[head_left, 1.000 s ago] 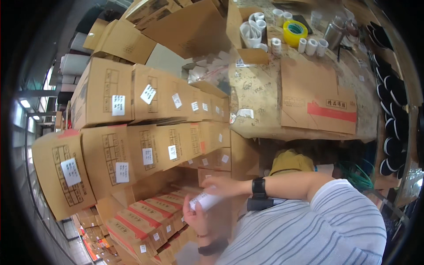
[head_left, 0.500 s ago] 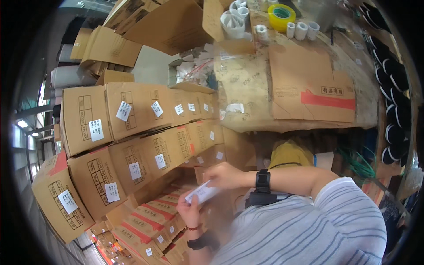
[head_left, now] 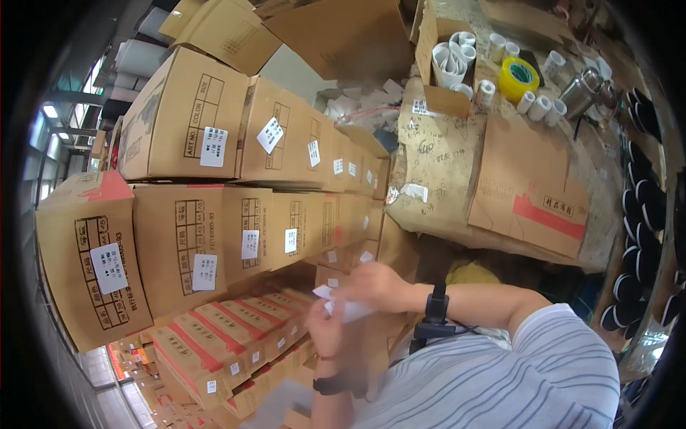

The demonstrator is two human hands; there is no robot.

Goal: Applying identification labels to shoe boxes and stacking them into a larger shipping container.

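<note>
Cardboard-covered table (head_left: pixel 443 164) beside stacked cartons (head_left: pixel 236 214)

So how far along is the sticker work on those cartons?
Done: the stacked brown cartons each show a white sticker on the end face. In hand: the left hand and right hand both grip a small white label sheet, motion-blurred. Left: the red-striped boxes; I cannot tell whether they all carry stickers.

1. Our left hand (head_left: pixel 327 330) and right hand (head_left: pixel 375 284) are motion-blurred; their grip on the white slips (head_left: pixel 341 306) is unclear.
2. The slips' markings are too blurred to tell.
3. The low red-striped cartons (head_left: pixel 214 350) run off the bottom edge.
</note>
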